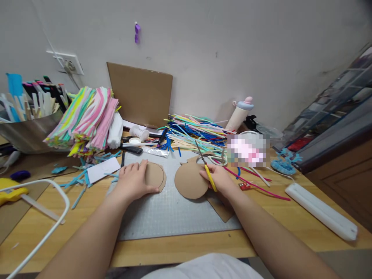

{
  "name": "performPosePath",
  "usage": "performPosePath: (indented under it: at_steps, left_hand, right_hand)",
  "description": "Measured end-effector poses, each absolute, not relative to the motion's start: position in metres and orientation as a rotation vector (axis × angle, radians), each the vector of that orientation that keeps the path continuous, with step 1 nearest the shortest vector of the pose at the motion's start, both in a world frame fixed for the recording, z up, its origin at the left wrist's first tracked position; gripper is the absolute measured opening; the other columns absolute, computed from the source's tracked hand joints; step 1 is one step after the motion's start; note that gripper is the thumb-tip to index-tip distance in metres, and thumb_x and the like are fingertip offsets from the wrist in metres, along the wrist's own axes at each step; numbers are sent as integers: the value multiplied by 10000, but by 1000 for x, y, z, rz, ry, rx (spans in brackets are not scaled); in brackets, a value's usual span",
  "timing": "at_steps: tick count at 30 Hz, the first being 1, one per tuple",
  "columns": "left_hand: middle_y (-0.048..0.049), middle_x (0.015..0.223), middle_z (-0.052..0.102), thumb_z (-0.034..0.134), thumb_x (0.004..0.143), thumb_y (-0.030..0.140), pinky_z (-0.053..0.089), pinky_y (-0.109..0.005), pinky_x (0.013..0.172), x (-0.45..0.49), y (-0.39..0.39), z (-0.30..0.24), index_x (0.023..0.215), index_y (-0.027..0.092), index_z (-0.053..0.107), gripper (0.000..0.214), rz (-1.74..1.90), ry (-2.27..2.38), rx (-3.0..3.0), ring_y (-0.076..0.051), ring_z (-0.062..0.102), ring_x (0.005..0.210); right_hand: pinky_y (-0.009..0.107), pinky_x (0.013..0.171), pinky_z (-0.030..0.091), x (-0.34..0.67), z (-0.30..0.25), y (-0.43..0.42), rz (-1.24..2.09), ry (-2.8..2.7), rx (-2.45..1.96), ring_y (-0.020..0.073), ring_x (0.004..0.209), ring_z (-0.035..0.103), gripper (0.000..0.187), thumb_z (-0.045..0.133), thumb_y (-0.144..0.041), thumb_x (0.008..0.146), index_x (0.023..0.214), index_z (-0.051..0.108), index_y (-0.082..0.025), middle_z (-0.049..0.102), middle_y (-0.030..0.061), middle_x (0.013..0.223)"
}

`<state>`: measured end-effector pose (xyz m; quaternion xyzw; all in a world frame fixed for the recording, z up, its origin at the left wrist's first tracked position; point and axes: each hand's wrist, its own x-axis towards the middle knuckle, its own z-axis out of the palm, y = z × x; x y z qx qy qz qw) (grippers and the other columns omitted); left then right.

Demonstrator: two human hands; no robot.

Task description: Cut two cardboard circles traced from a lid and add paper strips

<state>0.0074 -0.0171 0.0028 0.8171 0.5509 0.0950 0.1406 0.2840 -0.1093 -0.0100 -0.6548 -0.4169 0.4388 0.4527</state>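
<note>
- Brown round cardboard disc [191, 180], on the grey gridded mat [171, 221].
- Right hand [217, 179] at its right edge, gripping yellow-handled metal scissors [208, 171].
- Left hand [134, 179] spread wide against a second brown cardboard disc [154, 176], left.
- Far: loose multicoloured pipe cleaners [194, 133], brown rectangular cardboard sheet [141, 95].

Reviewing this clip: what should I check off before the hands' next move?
1. Left hand on the left cardboard disc: ok, touching it.
2. Scissors in the right hand: ok.
3. Blades pointing away from the left hand: ok, toward the far side.
4. Right cardboard disc firmly gripped: cannot tell.
5. Cutting mat free of offcuts: not ok, a cardboard scrap lies near the right wrist.
</note>
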Motion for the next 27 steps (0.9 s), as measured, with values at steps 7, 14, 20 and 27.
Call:
performPosePath:
  at_steps: [7, 14, 20, 27]
  left_hand:
    - [-212, 1236, 527, 782, 483, 497, 261, -570, 970, 5, -7, 13, 1351, 194, 483, 967, 467, 1697, 2257, -485, 406, 1188]
    - [-74, 1034, 624, 603, 766, 446, 506, -333, 700, -17, -2, 41, 1265, 216, 523, 555, 929, 1459, 1826, -243, 642, 836]
    - [-48, 1017, 692, 691, 697, 370, 515, -263, 676, -22, 7, 38, 1094, 196, 637, 438, 1314, 1304, 1472, -197, 646, 833]
    - [-4, 863, 685, 648, 708, 292, 500, -255, 691, -18, 13, 39, 998, 207, 656, 302, 1627, 1273, 1147, -153, 626, 762]
  right_hand:
    - [220, 487, 436, 281, -4, -111, 1179, -1049, -1510, 138, 566, 571, 223, 726, -232, 607, 796, 629, -164, 633, -19, 669]
    - [177, 402, 419, 258, 1, -110, 1380, -1005, -1437, 80, 402, 522, 257, 722, -294, 680, 866, 608, -158, 605, -45, 568]
    - [149, 374, 446, 251, 1, -93, 1418, -971, -1473, 127, 415, 613, 166, 603, -167, 827, 984, 549, -152, 603, -31, 444]
    - [226, 519, 558, 244, 8, -90, 1586, -903, -1362, 185, 586, 714, 126, 534, -109, 865, 990, 521, -119, 682, 58, 573]
